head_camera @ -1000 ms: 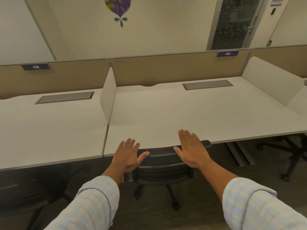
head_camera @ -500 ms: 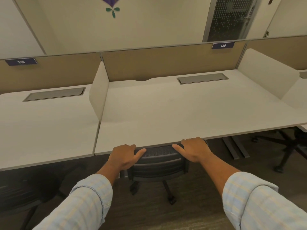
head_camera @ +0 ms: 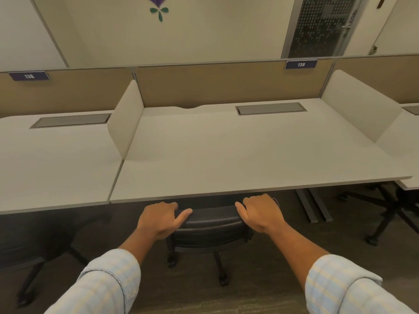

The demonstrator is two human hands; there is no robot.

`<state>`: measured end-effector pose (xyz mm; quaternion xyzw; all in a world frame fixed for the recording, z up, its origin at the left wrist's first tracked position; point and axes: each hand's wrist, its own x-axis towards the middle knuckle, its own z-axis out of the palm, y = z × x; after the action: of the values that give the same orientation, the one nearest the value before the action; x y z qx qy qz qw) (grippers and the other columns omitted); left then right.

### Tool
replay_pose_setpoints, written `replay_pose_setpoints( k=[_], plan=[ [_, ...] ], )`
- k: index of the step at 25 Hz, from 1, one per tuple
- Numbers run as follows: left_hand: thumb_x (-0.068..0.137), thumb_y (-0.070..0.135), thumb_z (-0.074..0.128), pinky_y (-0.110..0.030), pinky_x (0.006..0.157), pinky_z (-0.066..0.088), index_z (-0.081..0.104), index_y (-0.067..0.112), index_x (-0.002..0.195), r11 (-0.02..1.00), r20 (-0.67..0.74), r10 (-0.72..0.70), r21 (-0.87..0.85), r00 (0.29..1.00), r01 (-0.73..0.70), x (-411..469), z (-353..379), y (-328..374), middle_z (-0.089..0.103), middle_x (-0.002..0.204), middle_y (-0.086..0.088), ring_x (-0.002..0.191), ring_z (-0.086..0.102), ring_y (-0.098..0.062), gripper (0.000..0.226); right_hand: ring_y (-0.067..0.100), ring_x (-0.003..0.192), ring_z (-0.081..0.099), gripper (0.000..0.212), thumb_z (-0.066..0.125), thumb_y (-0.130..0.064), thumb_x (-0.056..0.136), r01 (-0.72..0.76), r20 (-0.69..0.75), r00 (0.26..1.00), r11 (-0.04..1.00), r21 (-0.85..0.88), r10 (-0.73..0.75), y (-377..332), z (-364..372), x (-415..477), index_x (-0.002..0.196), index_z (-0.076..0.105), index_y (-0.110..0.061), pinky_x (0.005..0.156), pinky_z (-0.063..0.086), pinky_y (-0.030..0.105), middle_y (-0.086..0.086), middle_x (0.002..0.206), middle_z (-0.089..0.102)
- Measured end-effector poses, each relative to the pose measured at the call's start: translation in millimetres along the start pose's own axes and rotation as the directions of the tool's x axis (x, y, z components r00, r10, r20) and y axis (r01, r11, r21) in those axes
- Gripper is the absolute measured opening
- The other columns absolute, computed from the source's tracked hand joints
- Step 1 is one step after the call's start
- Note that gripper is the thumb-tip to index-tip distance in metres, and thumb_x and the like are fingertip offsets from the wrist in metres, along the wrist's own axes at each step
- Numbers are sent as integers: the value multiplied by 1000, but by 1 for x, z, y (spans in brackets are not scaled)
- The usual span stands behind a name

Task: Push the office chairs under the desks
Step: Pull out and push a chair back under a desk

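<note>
Dark carpet floor [head_camera: 260, 279] of an open office, row of white desks ahead. Nearest: left hand [head_camera: 158, 219] and right hand [head_camera: 260, 213], both curled shut over the top edge of the chair [head_camera: 210, 225] backrest. Chair seat already under the desk [head_camera: 226, 155], backrest just short of its near edge. Backrest running left-right, seat facing far. Risk: knuckles pinched against desk edge; uneven push swivelling the chair.

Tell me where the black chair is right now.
The chair sits low and centre in the head view, at the front edge of desk 139, with the left hand and right hand gripping its backrest.
</note>
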<state>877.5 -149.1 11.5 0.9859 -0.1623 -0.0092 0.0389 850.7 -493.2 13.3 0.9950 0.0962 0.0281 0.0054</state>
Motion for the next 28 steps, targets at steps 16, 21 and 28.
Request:
replay_pose_setpoints(
  k=[16,21,28],
  plan=[
    [97,86,12,-27,58,37,62,28,89,999,-35,-35,-7,999,35,-19,10,128,61,70,9,62,57,-9,77,11,51,54,63,25,-60,107,32,-85,996,997,74,-26,106,13,-58,61,52,-27,68,56,39,-8,54,50],
    [92,90,2,-28,58,36,60,25,84,1000,-62,-13,-29,998,11,-11,9,181,58,67,8,58,54,-9,87,11,48,49,57,30,-54,106,-9,-120,993,996,89,20,153,13,-77,59,47,-28,62,55,40,-9,51,47],
    [97,87,6,-29,52,28,50,26,73,998,-77,39,-37,996,-42,0,11,238,49,58,8,50,45,-10,79,12,51,49,51,28,-46,105,-67,-122,990,997,32,70,205,5,-102,63,52,-28,63,54,44,-7,55,49]
  ],
)
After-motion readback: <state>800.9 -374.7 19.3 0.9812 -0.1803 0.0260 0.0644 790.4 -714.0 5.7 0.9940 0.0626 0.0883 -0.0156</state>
